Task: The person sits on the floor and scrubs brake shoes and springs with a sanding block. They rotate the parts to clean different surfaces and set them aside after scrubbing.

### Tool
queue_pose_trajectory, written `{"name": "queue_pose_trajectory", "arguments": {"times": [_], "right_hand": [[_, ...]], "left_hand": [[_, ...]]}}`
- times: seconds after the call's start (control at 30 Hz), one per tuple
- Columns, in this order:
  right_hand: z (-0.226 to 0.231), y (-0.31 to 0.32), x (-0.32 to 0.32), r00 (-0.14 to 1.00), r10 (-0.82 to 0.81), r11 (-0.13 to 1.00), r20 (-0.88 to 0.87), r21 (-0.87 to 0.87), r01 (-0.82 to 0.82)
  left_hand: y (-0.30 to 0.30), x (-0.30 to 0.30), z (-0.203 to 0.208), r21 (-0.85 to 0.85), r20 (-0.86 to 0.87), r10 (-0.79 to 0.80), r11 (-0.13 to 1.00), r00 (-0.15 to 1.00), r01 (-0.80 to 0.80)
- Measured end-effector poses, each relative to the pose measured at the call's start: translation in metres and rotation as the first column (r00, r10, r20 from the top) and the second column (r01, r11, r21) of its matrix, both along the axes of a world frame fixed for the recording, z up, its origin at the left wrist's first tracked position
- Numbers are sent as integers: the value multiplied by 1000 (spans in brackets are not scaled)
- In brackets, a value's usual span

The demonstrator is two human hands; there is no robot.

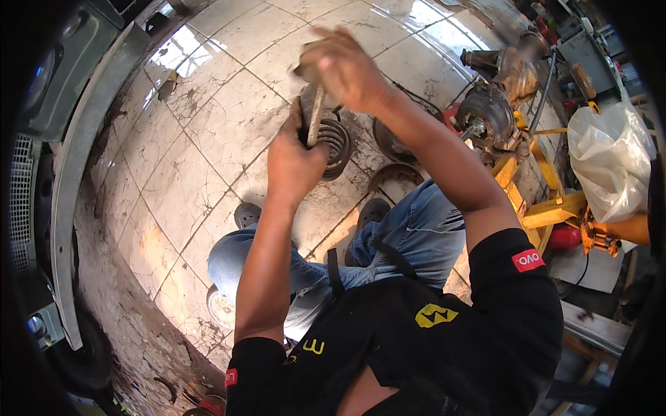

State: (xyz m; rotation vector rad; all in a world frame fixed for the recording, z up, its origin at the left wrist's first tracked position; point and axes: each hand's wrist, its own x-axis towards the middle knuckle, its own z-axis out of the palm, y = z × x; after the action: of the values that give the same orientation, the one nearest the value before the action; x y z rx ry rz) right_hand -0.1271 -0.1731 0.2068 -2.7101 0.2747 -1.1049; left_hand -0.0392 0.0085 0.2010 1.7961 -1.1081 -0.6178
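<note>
Left hand [298,163] closed on a pale bar [316,114], right hand [340,73] at its top

On a clock face laid over the view, with 12 at the top edge, bent knees in blue jeans [416,225] spread around the centre, nearest the body. Dark shoes [374,211] show just past them.

Farther out, at 11 o'clock, the left hand has its thumb and fingers closed around the lower part of the bar, which stands nearly upright; its kind is unclear. A dark coil [338,149] lies on the tiled floor [208,132] at 12, just beyond the left thumb. Higher at 12, the right hand is blurred, fingers partly curled beside the bar's upper end; whether it grips anything, I cannot tell.

Well away at 2 o'clock is a greasy drum-shaped part [482,111]. At 3 stand a yellow metal frame [551,208] and, beyond it, a translucent plastic bag [610,163].
</note>
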Motion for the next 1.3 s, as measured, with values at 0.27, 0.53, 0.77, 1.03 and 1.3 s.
{"name": "queue_pose_trajectory", "arguments": {"times": [0.27,0.53,0.77,1.03,1.3], "right_hand": [[7,33,2,984,173,974,-33,-139,-176],[9,41,8,984,118,992,136,-52,-112],[-14,11,7,999,-34,999,-12,7,34],[2,-11,-15,1000,10,988,-13,-156,-11],[10,4,-8,999,-51,987,-16,-151,48]], "left_hand": [[1,10,-3,-1,6,-26,1000,1000,26],[11,4,-23,-95,-33,31,995,999,-34],[20,-7,-50,-77,112,100,993,989,-92],[2,-17,-39,-68,61,52,997,997,-48],[10,-12,-29,3,42,74,997,996,-75]]}}
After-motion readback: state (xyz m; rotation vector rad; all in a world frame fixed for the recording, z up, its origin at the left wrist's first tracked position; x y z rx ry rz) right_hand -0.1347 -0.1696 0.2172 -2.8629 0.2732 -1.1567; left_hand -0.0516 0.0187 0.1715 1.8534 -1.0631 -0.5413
